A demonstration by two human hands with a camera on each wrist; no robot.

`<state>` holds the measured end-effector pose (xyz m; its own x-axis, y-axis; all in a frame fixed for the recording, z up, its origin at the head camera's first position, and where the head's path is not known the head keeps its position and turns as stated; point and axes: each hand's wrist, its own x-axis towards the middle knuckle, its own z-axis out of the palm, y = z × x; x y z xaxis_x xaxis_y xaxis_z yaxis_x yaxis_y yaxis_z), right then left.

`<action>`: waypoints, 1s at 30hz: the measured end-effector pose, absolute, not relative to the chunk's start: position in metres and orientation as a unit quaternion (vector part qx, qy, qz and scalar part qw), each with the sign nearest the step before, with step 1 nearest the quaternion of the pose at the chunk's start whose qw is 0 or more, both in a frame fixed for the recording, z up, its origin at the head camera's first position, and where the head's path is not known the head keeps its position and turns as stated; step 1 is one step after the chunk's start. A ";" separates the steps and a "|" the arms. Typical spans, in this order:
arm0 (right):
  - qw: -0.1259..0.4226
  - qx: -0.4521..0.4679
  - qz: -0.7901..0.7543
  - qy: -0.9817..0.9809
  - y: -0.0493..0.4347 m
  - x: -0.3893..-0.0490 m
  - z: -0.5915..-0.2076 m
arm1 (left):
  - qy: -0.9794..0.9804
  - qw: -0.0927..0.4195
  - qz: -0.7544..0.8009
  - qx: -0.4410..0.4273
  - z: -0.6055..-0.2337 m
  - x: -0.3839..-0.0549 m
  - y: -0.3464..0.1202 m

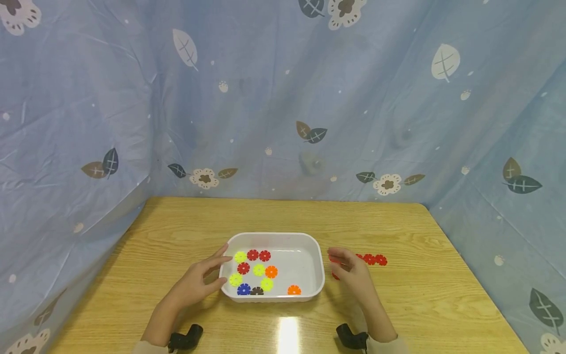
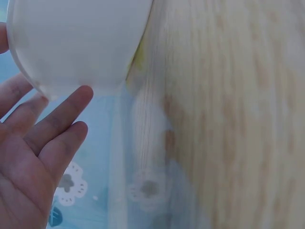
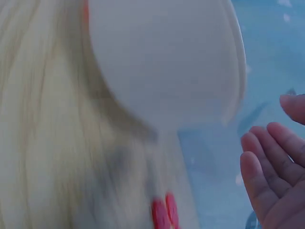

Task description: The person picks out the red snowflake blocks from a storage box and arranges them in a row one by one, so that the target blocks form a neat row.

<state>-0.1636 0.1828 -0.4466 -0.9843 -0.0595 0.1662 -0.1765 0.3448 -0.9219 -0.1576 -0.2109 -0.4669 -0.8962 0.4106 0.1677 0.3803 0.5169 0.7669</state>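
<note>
A white plastic tray stands on the table with several notched plastic discs in it: yellow discs, red discs, orange discs, a blue disc and a dark brown disc. My left hand is at the tray's left end, fingers extended, fingertips right at the rim and outer wall. To the right of the tray, apart from it, my right hand has its fingers loosely bent with nothing between them. It partly covers a group of red discs on the table.
The wooden table extends around the tray. Blue patterned cloth hangs behind it and along both sides. A black camera mount sits on the left wrist, another black mount on the right wrist.
</note>
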 end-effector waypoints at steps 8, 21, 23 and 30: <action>-0.004 0.120 0.642 -0.757 0.144 -0.171 -0.444 | 0.870 0.018 0.437 0.229 -0.469 -0.157 -0.211; -0.069 0.166 0.621 -0.763 0.076 -0.193 -0.440 | 0.867 0.008 0.433 0.245 -0.470 -0.159 -0.210; -0.075 0.162 0.616 -0.767 0.069 -0.197 -0.441 | 0.868 0.008 0.432 0.245 -0.471 -0.159 -0.211; -0.110 0.118 0.621 -0.767 0.052 -0.214 -0.440 | 0.866 -0.001 0.430 0.254 -0.471 -0.160 -0.213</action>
<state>-0.2138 0.0516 -0.4404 -0.9479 -0.3179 -0.0208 -0.0454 0.1995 -0.9789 -0.1595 -0.2129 -0.4715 -0.8709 0.4388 0.2212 0.4413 0.5006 0.7448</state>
